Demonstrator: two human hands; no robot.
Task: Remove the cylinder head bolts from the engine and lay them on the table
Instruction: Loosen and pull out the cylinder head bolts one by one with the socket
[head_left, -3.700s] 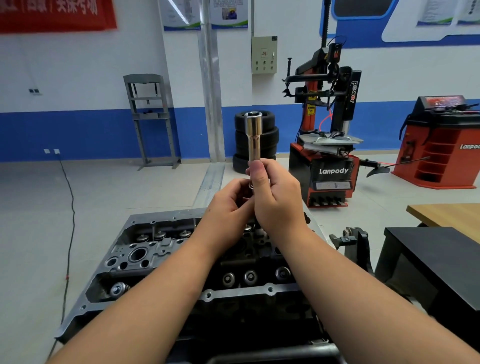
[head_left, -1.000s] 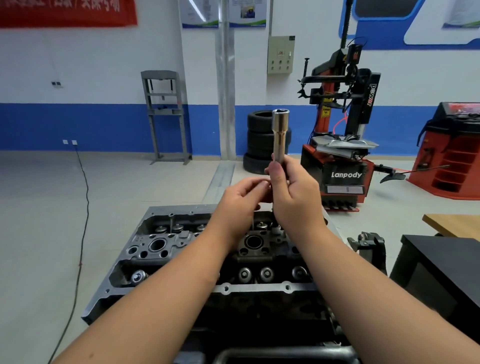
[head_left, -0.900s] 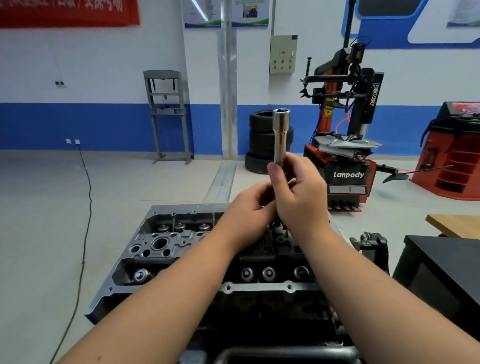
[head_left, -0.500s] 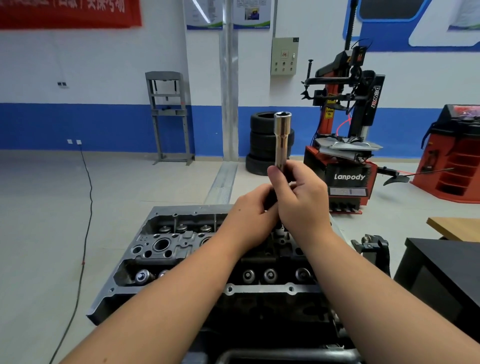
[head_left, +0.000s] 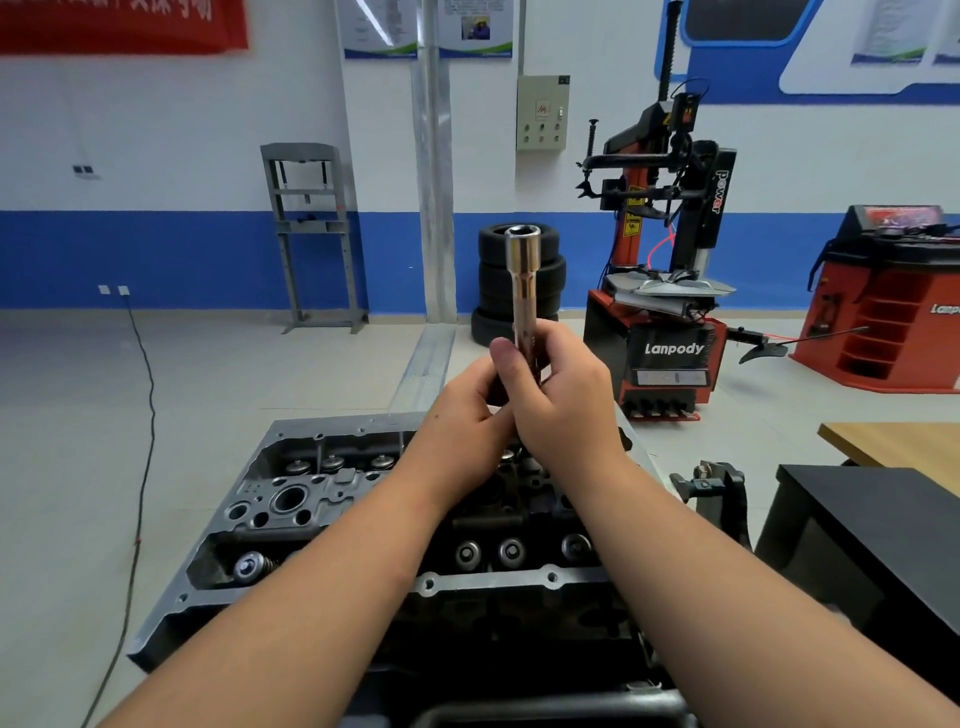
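A long chrome socket (head_left: 522, 280) stands upright in front of me, open end up. My right hand (head_left: 561, 410) grips its lower part, thumb up along the shaft. My left hand (head_left: 457, 421) is pressed against the right one, its fingers curled round the tool's dark bottom end, which is mostly hidden. Both hands hover above the grey engine cylinder head (head_left: 291, 499), whose valve springs and bores show below my forearms. I can pick out no loose bolts.
A black table (head_left: 883, 519) stands at the right with a wooden table (head_left: 893, 441) behind it. A black clamp bracket (head_left: 711, 483) sits between engine and table. Beyond are stacked tyres (head_left: 550, 270), a red tyre changer (head_left: 670, 353) and a floor cable (head_left: 148, 415).
My left fingers, loosely spread a second ago, have closed in against the base of the socket. The socket stays upright in my right hand. The view has drifted slightly.
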